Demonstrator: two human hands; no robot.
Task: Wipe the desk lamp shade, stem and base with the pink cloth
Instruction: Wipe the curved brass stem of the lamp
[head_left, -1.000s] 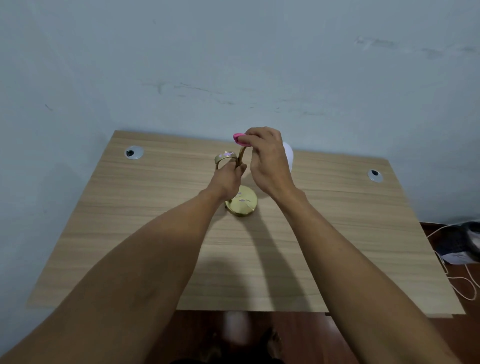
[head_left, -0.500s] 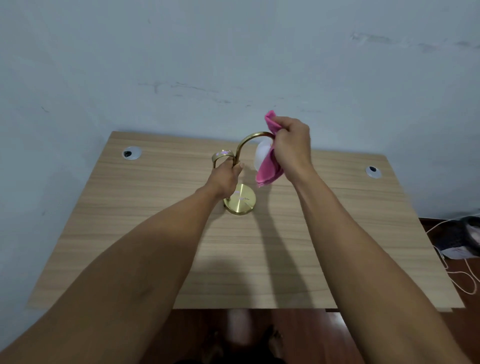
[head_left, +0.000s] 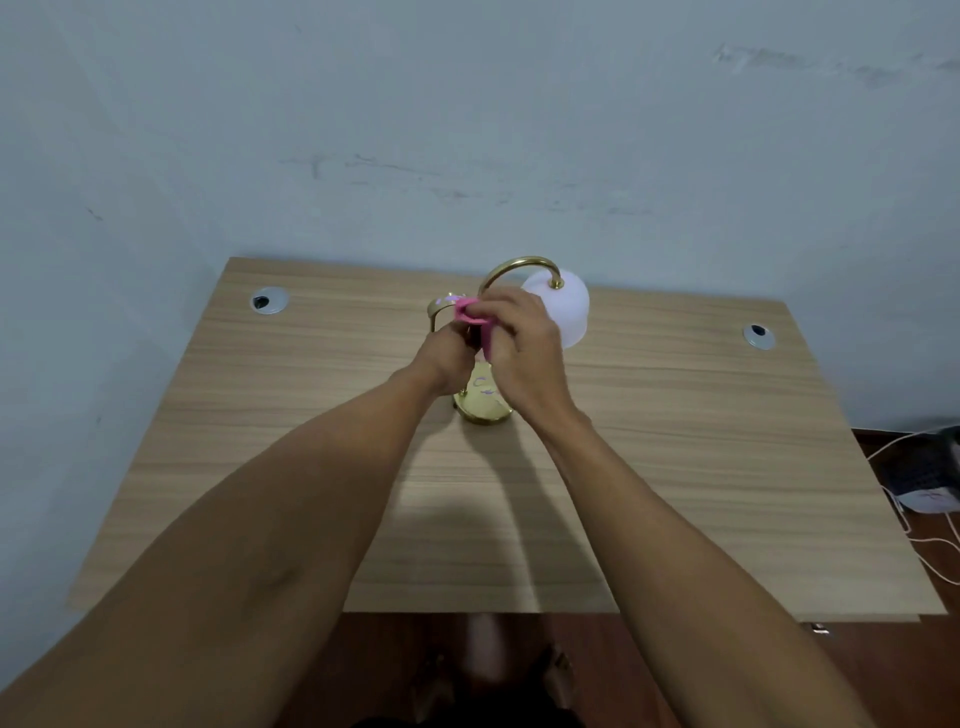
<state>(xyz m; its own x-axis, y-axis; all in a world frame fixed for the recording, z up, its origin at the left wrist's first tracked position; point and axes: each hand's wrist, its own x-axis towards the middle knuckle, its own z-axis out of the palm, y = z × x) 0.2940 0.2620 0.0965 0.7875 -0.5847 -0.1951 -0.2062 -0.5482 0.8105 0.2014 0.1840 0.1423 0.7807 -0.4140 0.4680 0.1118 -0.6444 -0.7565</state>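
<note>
A brass desk lamp stands at the middle back of the wooden desk. Its round gold base shows between my wrists. The curved gold stem arches up to the right, where the white shade hangs. My left hand is closed around the lower stem. My right hand holds the bunched pink cloth against the stem just above my left hand. The stem's lower part is hidden behind both hands.
Two round cable grommets sit in the desk's back corners, left and right. A pale wall rises behind and to the left. Cables and a dark device lie on the floor at the right.
My right hand with the pink cloth has come down from the top of the arch by the shade to the lower stem beside my left hand. The shade is now uncovered.
</note>
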